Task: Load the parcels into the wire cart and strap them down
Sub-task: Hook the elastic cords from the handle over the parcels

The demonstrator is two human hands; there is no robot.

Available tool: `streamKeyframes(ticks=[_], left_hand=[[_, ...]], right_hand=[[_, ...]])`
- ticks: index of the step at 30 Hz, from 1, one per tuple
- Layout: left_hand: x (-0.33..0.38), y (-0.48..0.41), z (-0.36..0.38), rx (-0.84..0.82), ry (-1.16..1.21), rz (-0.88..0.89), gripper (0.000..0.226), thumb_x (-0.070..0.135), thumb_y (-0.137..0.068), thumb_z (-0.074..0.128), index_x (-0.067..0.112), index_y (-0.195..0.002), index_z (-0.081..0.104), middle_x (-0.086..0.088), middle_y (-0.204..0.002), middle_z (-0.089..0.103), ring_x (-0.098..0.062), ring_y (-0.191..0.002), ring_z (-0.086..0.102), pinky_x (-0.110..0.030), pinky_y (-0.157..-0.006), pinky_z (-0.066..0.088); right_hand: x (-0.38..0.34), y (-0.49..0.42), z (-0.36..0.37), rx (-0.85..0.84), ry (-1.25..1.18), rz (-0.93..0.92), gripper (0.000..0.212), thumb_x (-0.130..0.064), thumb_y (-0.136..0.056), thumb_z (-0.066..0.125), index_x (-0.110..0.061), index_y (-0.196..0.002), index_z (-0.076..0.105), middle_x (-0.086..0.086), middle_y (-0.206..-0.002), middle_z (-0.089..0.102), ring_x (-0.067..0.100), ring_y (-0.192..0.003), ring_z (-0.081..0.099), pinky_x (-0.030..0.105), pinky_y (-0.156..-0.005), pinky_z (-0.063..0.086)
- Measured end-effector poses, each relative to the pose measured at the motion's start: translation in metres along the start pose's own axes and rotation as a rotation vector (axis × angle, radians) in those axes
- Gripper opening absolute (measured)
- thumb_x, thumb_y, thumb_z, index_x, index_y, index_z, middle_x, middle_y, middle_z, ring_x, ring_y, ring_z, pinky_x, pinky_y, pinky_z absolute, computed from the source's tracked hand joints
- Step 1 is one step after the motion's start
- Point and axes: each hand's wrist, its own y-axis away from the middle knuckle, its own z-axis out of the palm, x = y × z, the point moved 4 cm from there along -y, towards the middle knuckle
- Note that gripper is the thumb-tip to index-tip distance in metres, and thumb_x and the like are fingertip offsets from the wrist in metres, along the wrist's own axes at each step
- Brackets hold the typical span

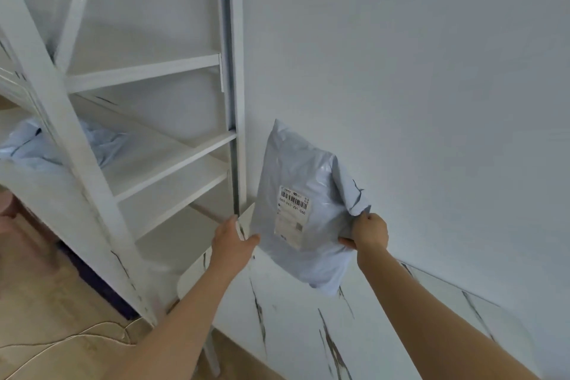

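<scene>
My right hand grips the parcel, a soft grey plastic mailing bag. My fingers are curled tight round its crumpled right edge, with my thumb on the near side. The bag hangs in the air in front of the white wall, above the far part of a white table with dark marble veins. It sits just to the right of the rear post of the shelf rack. It is tilted, top leaning left, and its lower end sags toward the table. Its paper label, with a barcode and a row of digits, faces me.

My left hand is open beside the bag's lower left edge. The fingers are straight and close together, pointing up, and the thumb is spread out toward the bag. The thumb tip lies right at the bag's edge, and I cannot tell whether it touches. This hand holds nothing.

The rack, to my left, is white metal with several flat shelves. On one of the middle shelves lies another parcel of the same pale plastic, rumpled and partly hidden behind the rack's near post. Under the rack is a wooden floor.
</scene>
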Motion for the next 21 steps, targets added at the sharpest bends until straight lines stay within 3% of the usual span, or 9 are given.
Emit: streamKeyframes(ticks=[3, 6, 8, 10, 13, 15, 18, 21], left_hand=[[-0.008, 0.005, 0.021, -0.118, 0.112, -0.108, 0.077, 0.03, -0.085, 0.066, 0.008, -0.146, 0.024, -0.016, -0.148, 0.031, -0.031, -0.134, 0.036, -0.039, -0.106, 0.033], [-0.006, 0.01, 0.035, -0.12, 0.119, -0.053, 0.089, 0.032, -0.08, 0.072, 0.008, -0.148, 0.02, -0.016, -0.149, 0.03, -0.031, -0.136, 0.032, -0.04, -0.109, 0.031], [0.003, 0.015, 0.042, -0.059, 0.056, 0.065, 0.098, 0.034, -0.074, 0.077, 0.011, -0.149, 0.017, -0.015, -0.152, 0.024, -0.029, -0.141, 0.022, -0.042, -0.112, 0.024], [0.021, 0.023, 0.047, 0.051, -0.025, 0.297, 0.105, 0.034, -0.067, 0.082, 0.013, -0.149, 0.019, -0.017, -0.153, 0.02, -0.032, -0.142, 0.019, -0.045, -0.112, 0.023], [0.061, 0.043, 0.064, 0.134, -0.149, 0.729, 0.113, 0.04, -0.061, 0.084, 0.02, -0.149, 0.016, -0.018, -0.154, 0.019, -0.033, -0.141, 0.02, -0.049, -0.111, 0.023], [0.091, 0.058, 0.081, 0.11, -0.206, 0.906, 0.116, 0.051, -0.06, 0.08, 0.027, -0.148, 0.008, -0.015, -0.155, 0.015, -0.028, -0.143, 0.013, -0.049, -0.113, 0.018], [0.126, 0.075, 0.11, -0.048, -0.265, 0.988, 0.121, 0.067, -0.059, 0.072, 0.026, -0.15, 0.002, -0.006, -0.157, 0.015, -0.021, -0.146, 0.008, -0.049, -0.115, 0.008], [0.148, 0.084, 0.136, -0.253, -0.383, 0.942, 0.112, 0.074, -0.057, 0.068, 0.026, -0.146, 0.02, 0.004, -0.14, 0.042, -0.018, -0.135, 0.033, -0.044, -0.11, 0.016]], right_hand=[[0.009, 0.009, -0.017, 0.045, -0.084, 0.077, 0.046, -0.041, -0.102, 0.027, -0.005, -0.089, 0.053, 0.011, -0.076, 0.058, 0.037, -0.08, 0.064, 0.043, -0.071, 0.056], [0.021, 0.015, -0.036, 0.1, -0.11, 0.123, 0.044, -0.038, -0.102, 0.033, -0.004, -0.08, 0.052, 0.011, -0.07, 0.055, 0.04, -0.085, 0.064, 0.049, -0.078, 0.054], [0.029, 0.022, -0.052, 0.164, -0.119, 0.109, 0.043, -0.035, -0.101, 0.035, -0.008, -0.07, 0.048, 0.009, -0.069, 0.052, 0.037, -0.073, 0.062, 0.046, -0.071, 0.054], [0.037, 0.029, -0.07, 0.246, -0.062, 0.061, 0.043, -0.033, -0.1, 0.036, -0.009, -0.065, 0.043, 0.009, -0.066, 0.049, 0.031, -0.062, 0.056, 0.042, -0.065, 0.051], [0.049, 0.037, -0.094, 0.335, 0.049, -0.029, 0.046, -0.036, -0.099, 0.037, -0.01, -0.061, 0.036, 0.006, -0.059, 0.044, 0.027, -0.06, 0.051, 0.04, -0.063, 0.047], [0.054, 0.043, -0.111, 0.369, 0.134, -0.046, 0.047, -0.039, -0.099, 0.037, -0.011, -0.061, 0.035, 0.005, -0.058, 0.042, 0.027, -0.061, 0.047, 0.033, -0.059, 0.039], [0.059, 0.053, -0.141, 0.412, 0.171, -0.051, 0.045, -0.037, -0.098, 0.039, -0.011, -0.061, 0.034, 0.004, -0.058, 0.041, 0.025, -0.06, 0.042, 0.031, -0.057, 0.033], [0.066, 0.062, -0.178, 0.471, 0.174, -0.062, 0.047, -0.037, -0.098, 0.042, -0.014, -0.059, 0.029, 0.001, -0.054, 0.034, 0.019, -0.054, 0.033, 0.03, -0.051, 0.024]])
